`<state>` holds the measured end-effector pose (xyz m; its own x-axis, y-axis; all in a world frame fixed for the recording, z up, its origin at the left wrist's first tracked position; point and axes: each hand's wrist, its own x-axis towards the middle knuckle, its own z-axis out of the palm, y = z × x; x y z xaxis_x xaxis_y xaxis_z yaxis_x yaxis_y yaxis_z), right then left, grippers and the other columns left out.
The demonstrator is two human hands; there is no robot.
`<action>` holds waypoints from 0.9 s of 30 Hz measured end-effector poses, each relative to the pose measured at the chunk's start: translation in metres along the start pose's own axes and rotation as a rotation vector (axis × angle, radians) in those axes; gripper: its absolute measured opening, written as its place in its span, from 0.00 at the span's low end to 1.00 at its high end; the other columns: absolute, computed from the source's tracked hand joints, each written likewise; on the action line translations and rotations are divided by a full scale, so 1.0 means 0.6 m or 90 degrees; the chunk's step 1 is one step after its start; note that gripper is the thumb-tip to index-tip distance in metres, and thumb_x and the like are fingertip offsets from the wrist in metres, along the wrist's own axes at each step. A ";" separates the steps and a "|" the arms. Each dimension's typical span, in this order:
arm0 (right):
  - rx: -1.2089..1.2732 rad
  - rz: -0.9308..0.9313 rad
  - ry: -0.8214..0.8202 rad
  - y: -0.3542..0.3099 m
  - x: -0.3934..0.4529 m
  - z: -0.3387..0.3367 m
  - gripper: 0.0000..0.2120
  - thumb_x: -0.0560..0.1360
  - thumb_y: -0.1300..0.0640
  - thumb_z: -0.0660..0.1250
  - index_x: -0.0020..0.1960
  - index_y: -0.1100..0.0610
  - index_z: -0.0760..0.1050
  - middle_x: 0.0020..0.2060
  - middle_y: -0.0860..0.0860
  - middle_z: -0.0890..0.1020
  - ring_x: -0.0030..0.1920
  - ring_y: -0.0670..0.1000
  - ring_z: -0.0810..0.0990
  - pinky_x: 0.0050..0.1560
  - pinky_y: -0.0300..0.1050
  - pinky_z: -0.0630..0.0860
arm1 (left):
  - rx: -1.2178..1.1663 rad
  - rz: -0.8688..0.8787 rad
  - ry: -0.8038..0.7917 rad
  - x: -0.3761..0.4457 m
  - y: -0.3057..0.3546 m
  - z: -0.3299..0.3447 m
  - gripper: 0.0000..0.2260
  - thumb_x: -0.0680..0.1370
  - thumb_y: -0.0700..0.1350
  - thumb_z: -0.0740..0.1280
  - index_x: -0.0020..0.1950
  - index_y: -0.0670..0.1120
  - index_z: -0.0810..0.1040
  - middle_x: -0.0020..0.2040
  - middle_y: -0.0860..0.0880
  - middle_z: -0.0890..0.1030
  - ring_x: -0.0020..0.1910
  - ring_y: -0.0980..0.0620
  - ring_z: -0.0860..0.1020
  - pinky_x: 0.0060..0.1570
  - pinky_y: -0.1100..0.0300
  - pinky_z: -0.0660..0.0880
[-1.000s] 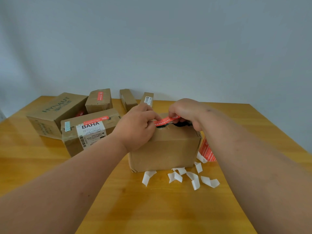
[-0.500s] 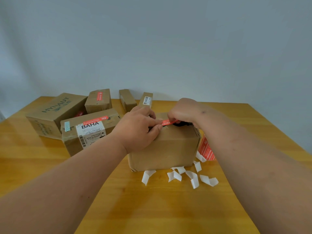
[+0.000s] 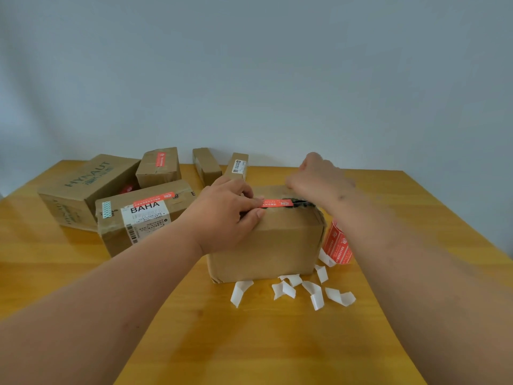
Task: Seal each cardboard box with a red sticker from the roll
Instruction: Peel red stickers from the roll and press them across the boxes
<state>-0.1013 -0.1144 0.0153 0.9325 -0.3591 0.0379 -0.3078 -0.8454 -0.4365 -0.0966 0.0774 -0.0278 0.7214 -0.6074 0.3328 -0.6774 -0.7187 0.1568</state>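
A second ago both hands pinched the red sticker (image 3: pixel 277 203) above the cardboard box (image 3: pixel 266 243) at the centre of the frame; now the strip lies flat across the top seam, and the right hand (image 3: pixel 319 173) has let go and lifted up and away toward the upper right. That suggests this box is nearly sealed, with only a last rub along the strip's right end, near the dark gap in the flaps, left to do.

The left hand (image 3: pixel 230 215) rests on the box's top left edge, fingertips pressing the sticker's left end, thumb against the front face. The right hand's grip is loosely curled and holds nothing that I can see, though it is blurred.

The sticker roll (image 3: pixel 336 244) stands on the counter (image 3: pixel 249 343) just right of the box, white backing scraps (image 3: pixel 286 290) scattered in front. Boxes in the left middle, including the BAHA box (image 3: pixel 144 218), already carry red stickers.
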 end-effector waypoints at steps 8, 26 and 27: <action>-0.053 -0.040 -0.014 0.006 -0.027 0.046 0.39 0.69 0.29 0.63 0.75 0.44 0.58 0.72 0.52 0.62 0.72 0.59 0.62 0.67 0.59 0.62 | -0.037 -0.004 0.058 -0.011 -0.004 0.013 0.15 0.82 0.50 0.59 0.66 0.54 0.78 0.62 0.55 0.76 0.62 0.52 0.67 0.63 0.54 0.67; 0.204 -0.040 -0.048 0.033 -0.024 0.046 0.30 0.72 0.45 0.72 0.71 0.49 0.69 0.68 0.52 0.65 0.64 0.55 0.71 0.64 0.48 0.71 | -0.064 -0.383 -0.001 0.037 0.038 -0.006 0.14 0.71 0.64 0.70 0.43 0.56 0.72 0.53 0.52 0.68 0.62 0.45 0.65 0.58 0.48 0.64; 0.229 -0.050 -0.061 0.036 -0.023 0.042 0.27 0.74 0.49 0.71 0.71 0.49 0.70 0.69 0.52 0.66 0.61 0.52 0.71 0.60 0.44 0.71 | -0.099 -0.391 -0.003 0.036 0.034 -0.010 0.12 0.72 0.60 0.71 0.42 0.56 0.71 0.53 0.52 0.68 0.63 0.45 0.66 0.57 0.49 0.63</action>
<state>-0.1161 -0.1180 -0.0174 0.9694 -0.2453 0.0069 -0.1644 -0.6702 -0.7238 -0.0958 0.0515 -0.0120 0.9857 -0.1010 0.1349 -0.1519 -0.8794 0.4512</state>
